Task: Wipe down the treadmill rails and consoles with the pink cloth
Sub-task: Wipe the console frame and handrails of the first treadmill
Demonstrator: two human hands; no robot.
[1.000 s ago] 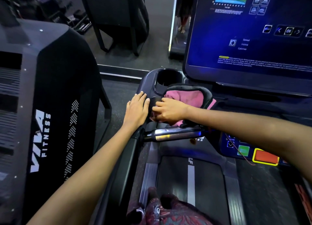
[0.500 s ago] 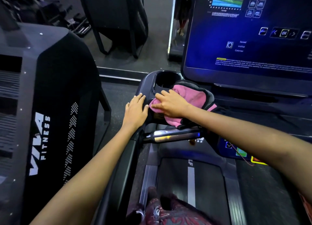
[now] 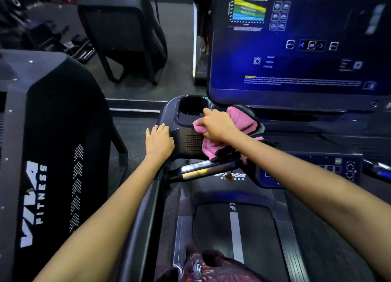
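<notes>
Where we look down: our two hands work at the left front corner of the treadmill console [image 3: 184, 142].
Right hand [image 3: 218, 126]: we clench it round the pink cloth [image 3: 241, 120], pressing it onto the console top.
Pink cloth: bunched, dark-edged; it lies just beside the cup holder [image 3: 192, 108], below the lit screen [image 3: 296, 48], and drapes over the console's front edge beside the speaker grille [image 3: 193, 143].
Left hand [image 3: 158, 140]: we rest it flat, fingers straight, on the console's left edge above the side rail [image 3: 143, 218].
Handlebar [image 3: 203, 169]: metallic, under the cloth.
Neighbouring machine [image 3: 53, 154]: marked VIVA FITNESS.
</notes>
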